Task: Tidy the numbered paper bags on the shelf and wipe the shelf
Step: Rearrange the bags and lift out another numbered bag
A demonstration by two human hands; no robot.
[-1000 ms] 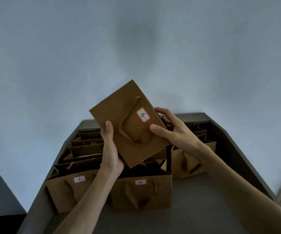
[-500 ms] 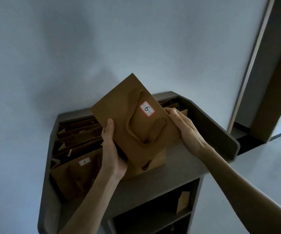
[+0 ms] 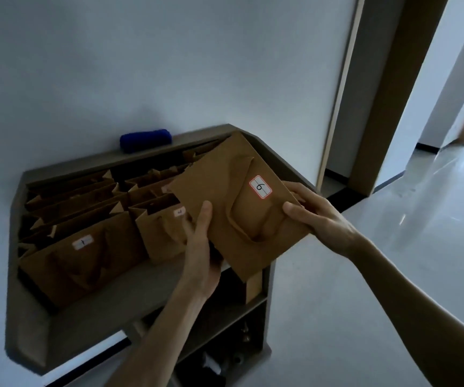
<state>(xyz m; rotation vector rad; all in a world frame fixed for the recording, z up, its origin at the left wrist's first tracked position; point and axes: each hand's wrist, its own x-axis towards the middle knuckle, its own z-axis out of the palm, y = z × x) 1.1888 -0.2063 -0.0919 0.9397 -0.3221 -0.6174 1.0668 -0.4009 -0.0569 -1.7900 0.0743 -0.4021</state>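
**Bag 6 in hand, not yet shelved**

Head view: the flattened paper bag marked 6 (image 3: 242, 208) is held tilted above the shelf (image 3: 119, 300), clear of the standing bags (image 3: 85, 247). Left hand (image 3: 201, 247) grips its lower edge; right hand (image 3: 317, 216) pinches its right corner. Judged step: sorting. Next: open it, seat it in sequence. Blue cloth (image 3: 145, 139) lies on the back ledge.

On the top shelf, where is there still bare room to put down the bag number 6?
Bare shelf runs along the front edge, before bag 1 and bag 4. Behind them the rows of bags stand crowded to the back ledge, where a blue cloth lies. Both hands hold bag 6 over the right end.
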